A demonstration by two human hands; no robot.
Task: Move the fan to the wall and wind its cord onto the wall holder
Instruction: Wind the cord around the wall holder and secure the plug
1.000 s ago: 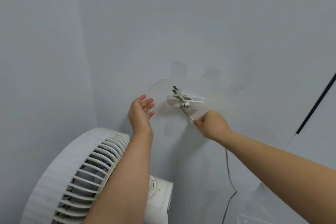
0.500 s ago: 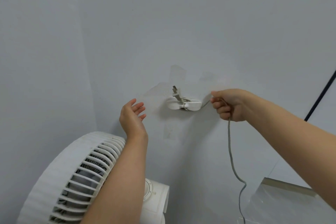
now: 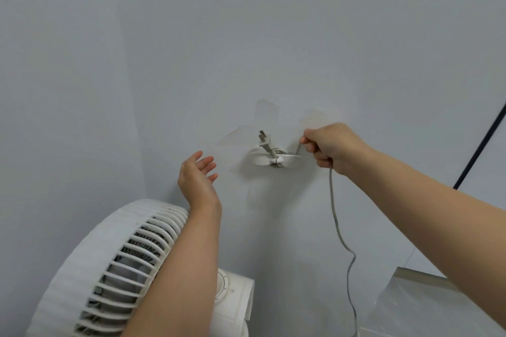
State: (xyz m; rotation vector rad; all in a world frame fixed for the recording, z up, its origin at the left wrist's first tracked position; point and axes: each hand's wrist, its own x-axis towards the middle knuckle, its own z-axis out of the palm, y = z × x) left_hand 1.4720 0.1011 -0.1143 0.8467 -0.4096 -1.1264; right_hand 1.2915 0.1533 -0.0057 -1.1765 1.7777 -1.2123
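A white fan [image 3: 109, 262] with a slatted round grille stands at the lower left, close to the grey wall. On the wall sits a white cord holder [image 3: 260, 158] with the plug [image 3: 264, 142] sticking up out of it and a turn of cord around its middle. My right hand [image 3: 331, 146] grips the grey cord [image 3: 335, 216] just right of the holder; the cord hangs down from my fist to the bottom edge. My left hand [image 3: 198, 179] hovers with fingers spread, left of the holder, touching nothing.
Tape patches [image 3: 262, 113] mark the wall around the holder. A clear plastic box [image 3: 416, 306] sits at the lower right. A black line [image 3: 479, 145] runs diagonally down the wall at the far right. The fan's base with a dial [image 3: 232, 295] is below my left forearm.
My right hand swung the cord from under the holder up to its right side and holds it there. My left hand dropped slightly lower and to the left.
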